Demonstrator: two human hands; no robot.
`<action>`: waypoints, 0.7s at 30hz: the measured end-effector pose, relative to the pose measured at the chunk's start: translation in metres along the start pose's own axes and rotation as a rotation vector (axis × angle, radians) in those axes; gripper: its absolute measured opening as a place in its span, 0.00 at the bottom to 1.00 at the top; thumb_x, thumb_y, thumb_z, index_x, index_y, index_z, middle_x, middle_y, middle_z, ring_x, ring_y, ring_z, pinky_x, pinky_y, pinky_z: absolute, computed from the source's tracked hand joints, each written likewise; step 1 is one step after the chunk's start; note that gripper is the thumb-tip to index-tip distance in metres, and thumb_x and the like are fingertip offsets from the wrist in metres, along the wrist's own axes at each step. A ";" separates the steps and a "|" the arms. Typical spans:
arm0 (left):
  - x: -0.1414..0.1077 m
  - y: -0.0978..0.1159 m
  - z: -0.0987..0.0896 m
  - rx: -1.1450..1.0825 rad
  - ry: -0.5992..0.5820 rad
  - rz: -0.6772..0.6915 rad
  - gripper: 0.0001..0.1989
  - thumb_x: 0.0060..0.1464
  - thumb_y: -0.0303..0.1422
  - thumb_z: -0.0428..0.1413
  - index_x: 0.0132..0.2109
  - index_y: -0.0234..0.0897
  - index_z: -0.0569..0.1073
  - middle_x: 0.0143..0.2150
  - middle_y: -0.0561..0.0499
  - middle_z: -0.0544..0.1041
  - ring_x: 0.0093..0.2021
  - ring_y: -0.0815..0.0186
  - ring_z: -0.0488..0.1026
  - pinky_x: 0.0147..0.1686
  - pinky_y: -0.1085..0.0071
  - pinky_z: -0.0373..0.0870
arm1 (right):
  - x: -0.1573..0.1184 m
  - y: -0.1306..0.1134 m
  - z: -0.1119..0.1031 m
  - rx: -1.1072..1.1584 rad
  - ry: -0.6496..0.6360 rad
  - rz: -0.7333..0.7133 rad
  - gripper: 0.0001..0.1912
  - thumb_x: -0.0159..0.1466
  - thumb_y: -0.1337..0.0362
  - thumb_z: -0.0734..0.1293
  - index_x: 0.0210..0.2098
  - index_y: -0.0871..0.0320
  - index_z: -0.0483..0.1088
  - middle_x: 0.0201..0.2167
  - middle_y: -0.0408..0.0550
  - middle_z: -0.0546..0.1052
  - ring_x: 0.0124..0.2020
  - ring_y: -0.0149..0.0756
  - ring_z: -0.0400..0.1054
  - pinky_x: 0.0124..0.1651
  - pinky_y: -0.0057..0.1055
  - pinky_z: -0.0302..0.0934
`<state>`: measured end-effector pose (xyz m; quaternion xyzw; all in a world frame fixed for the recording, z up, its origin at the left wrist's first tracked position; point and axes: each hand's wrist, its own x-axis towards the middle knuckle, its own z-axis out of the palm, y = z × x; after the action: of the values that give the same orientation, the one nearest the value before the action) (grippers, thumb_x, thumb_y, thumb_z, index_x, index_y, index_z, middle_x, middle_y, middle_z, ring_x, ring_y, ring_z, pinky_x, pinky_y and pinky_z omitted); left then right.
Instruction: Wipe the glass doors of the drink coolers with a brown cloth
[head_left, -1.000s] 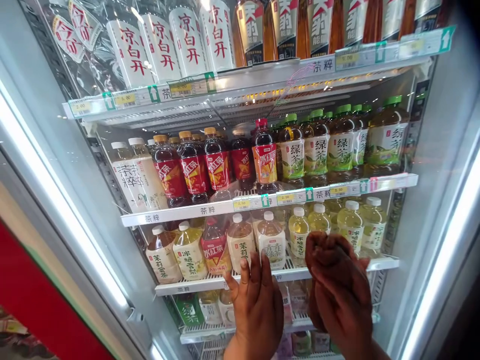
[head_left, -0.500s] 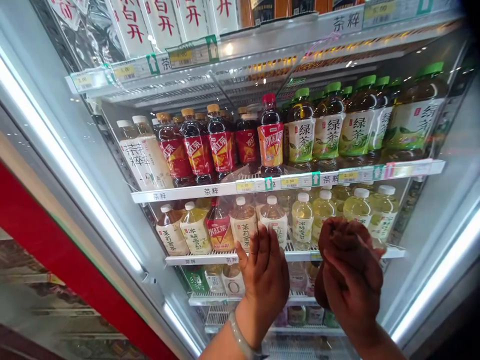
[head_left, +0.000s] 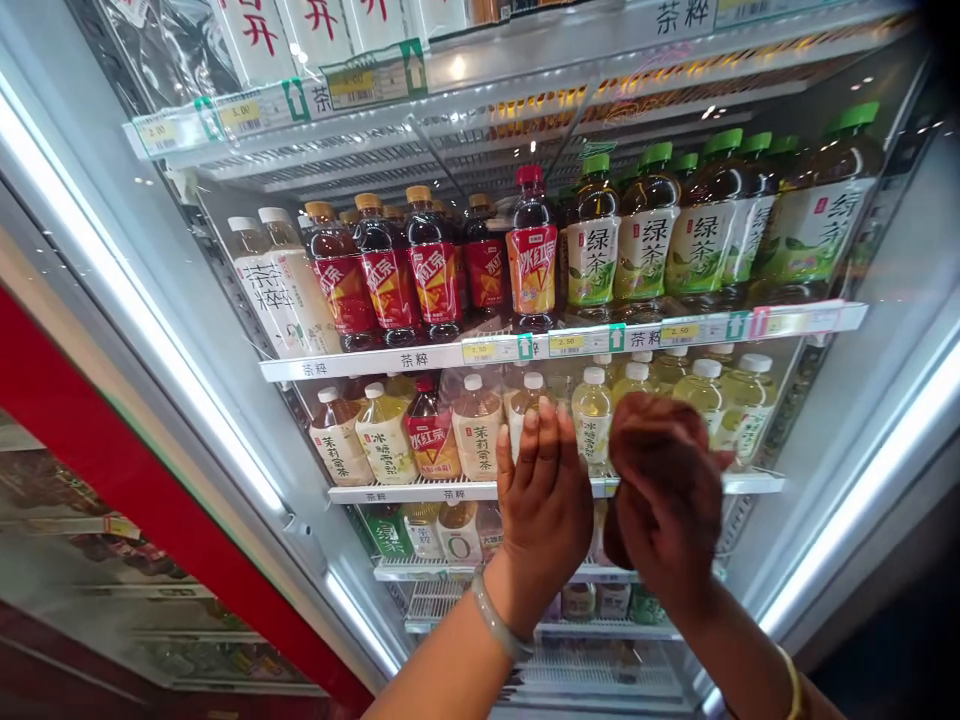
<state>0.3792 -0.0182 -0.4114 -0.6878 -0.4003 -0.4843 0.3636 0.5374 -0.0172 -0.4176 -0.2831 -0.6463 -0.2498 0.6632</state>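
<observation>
Left hand (head_left: 546, 490) flat, fingers straight, nothing visibly held, just left of crumpled dark-brown cloth (head_left: 654, 432). Right hand (head_left: 684, 545) curled tight, cloth bunched in grip. Behind cloth: white-capped plastic bottles of pale-yellow drink (head_left: 748, 402). Above cloth: long white shelf edge (head_left: 360, 362), green-capped plastic tea bottles (head_left: 645, 245).

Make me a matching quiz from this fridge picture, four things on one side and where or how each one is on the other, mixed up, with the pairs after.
1. Left hand
2. Brown cloth
3. Grey bracelet
4. Green-capped bottles

A. Circling the left wrist
B. Toward the right end of a shelf
C. Open, fingers straight
D. Bunched in the right hand

Right pairs: 1-C, 2-D, 3-A, 4-B
</observation>
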 end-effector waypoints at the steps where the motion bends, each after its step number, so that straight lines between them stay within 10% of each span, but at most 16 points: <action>1: 0.001 0.004 0.002 0.014 -0.004 -0.023 0.32 0.70 0.26 0.48 0.76 0.22 0.54 0.75 0.31 0.62 0.81 0.57 0.44 0.79 0.52 0.41 | -0.005 -0.002 0.002 -0.021 -0.030 -0.024 0.26 0.63 0.75 0.72 0.57 0.47 0.78 0.66 0.50 0.73 0.67 0.56 0.69 0.68 0.59 0.66; 7: 0.012 0.017 0.008 0.002 0.015 0.032 0.33 0.69 0.24 0.46 0.77 0.24 0.53 0.77 0.34 0.59 0.81 0.57 0.42 0.79 0.52 0.41 | 0.022 0.015 -0.012 -0.109 0.004 -0.103 0.23 0.63 0.76 0.73 0.54 0.47 0.78 0.70 0.48 0.69 0.71 0.60 0.64 0.72 0.70 0.54; 15: 0.028 0.039 0.018 -0.046 0.031 0.069 0.30 0.72 0.28 0.44 0.76 0.24 0.56 0.76 0.33 0.62 0.81 0.57 0.44 0.79 0.51 0.40 | -0.004 0.019 -0.023 -0.140 -0.069 -0.070 0.23 0.66 0.73 0.71 0.59 0.52 0.76 0.71 0.54 0.68 0.74 0.55 0.60 0.73 0.56 0.62; 21: 0.030 0.041 0.023 -0.018 0.023 0.091 0.31 0.69 0.24 0.45 0.76 0.25 0.57 0.74 0.35 0.66 0.81 0.60 0.46 0.79 0.54 0.39 | 0.031 0.045 -0.037 -0.231 0.023 -0.146 0.31 0.64 0.76 0.72 0.63 0.45 0.73 0.78 0.44 0.59 0.75 0.54 0.58 0.76 0.56 0.56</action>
<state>0.4311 -0.0084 -0.3932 -0.7028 -0.3600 -0.4788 0.3837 0.5971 -0.0098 -0.3894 -0.3070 -0.6244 -0.3736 0.6135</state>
